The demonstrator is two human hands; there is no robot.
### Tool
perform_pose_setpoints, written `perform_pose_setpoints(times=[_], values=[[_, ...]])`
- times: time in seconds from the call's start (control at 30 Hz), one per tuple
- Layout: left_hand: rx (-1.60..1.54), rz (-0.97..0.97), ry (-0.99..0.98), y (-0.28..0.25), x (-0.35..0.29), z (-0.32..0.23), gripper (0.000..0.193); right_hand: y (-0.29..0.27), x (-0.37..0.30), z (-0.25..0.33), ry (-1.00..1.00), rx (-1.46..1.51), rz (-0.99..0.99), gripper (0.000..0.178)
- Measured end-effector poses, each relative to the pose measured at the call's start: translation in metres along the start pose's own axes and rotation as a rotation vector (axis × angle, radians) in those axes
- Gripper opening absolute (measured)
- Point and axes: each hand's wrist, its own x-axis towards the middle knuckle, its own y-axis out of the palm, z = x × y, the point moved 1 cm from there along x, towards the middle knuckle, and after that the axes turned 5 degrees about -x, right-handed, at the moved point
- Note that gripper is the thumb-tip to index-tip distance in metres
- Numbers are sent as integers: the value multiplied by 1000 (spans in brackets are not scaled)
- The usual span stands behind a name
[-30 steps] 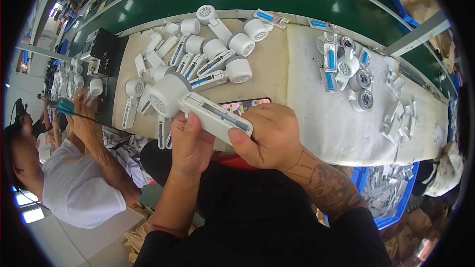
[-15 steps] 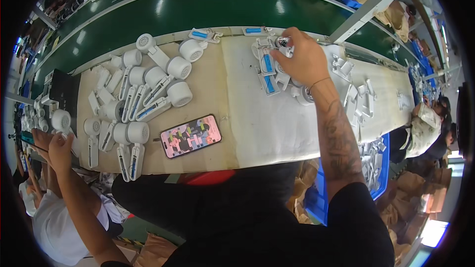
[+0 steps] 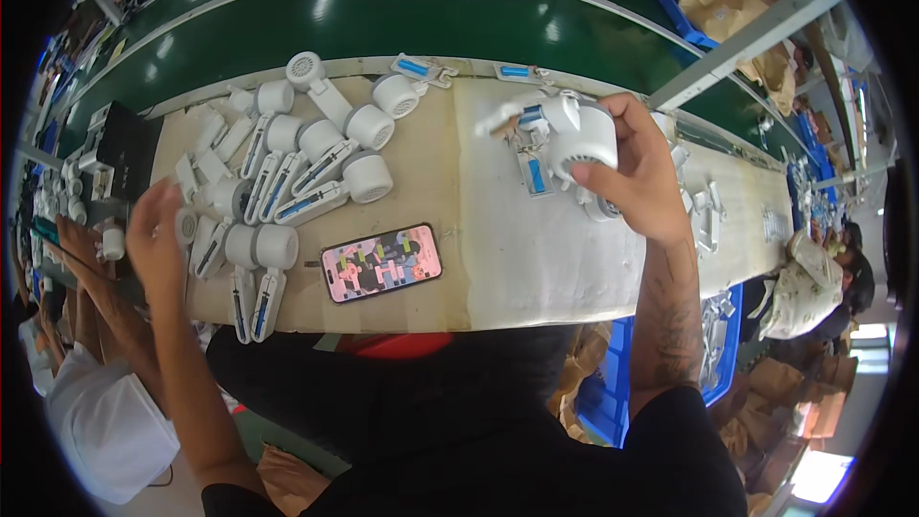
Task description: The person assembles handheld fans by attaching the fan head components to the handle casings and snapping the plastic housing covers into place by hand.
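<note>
My right hand (image 3: 643,168) grips the round white head of a handheld fan (image 3: 582,144), thumb on its grille side. The fan's opened handle, with a blue battery cell, points left and is blurred. Beneath it lie more white housing parts, one holding a blue cell (image 3: 536,174). At the left, my left hand (image 3: 156,239) is raised with its fingers loosely apart and blurred, and nothing shows in it. It is nearest to a small fan head (image 3: 186,226) at the edge of a group of white fans (image 3: 321,140), several with open handles showing wiring.
A phone with a lit screen (image 3: 383,263) lies on the bench (image 3: 536,278). Two parts with blue cells (image 3: 414,67) rest along the far edge, before a green conveyor (image 3: 431,19). A metal post (image 3: 747,38) stands right. Below is a blue bin (image 3: 605,388). A co-worker's arm (image 3: 105,297) reaches in at left.
My right hand has lifted a fan from the parts on the right and turned its head toward me. My left hand has moved right and up, away from a fan at the far left.
</note>
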Motion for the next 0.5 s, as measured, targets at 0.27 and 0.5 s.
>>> perform_pose_setpoints(times=[0.27,0.5], values=[[-1045,649,-212,185,-154,-119,68,60,-9,14,39,272,160,59],[-1166,762,-418,164,-137,-137,36,56,-10,9,-34,307,100,56]])
